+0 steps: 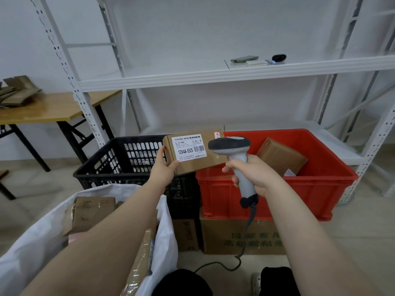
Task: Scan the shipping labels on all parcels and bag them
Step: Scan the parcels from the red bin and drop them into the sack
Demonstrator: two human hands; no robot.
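Note:
My left hand [165, 167] holds a small brown cardboard parcel [210, 160] by its left end, raised above the crates. Its white shipping label [189, 148] with a barcode faces me. My right hand [254, 175] grips the handle of a grey barcode scanner [233, 150], whose head sits just right of the label and overlaps the parcel's right part. A white woven bag [40, 242] stands open at the lower left with several cardboard parcels inside. One more brown parcel [282, 157] lies tilted in the red crate [320, 189].
A black slotted crate [102, 167] stands left of the red one. Cardboard boxes [226, 238] sit under the red crate. The scanner's cable [243, 248] trails to the floor. White metal shelving [192, 77] fills the back; a wooden folding table [53, 107] is at the left.

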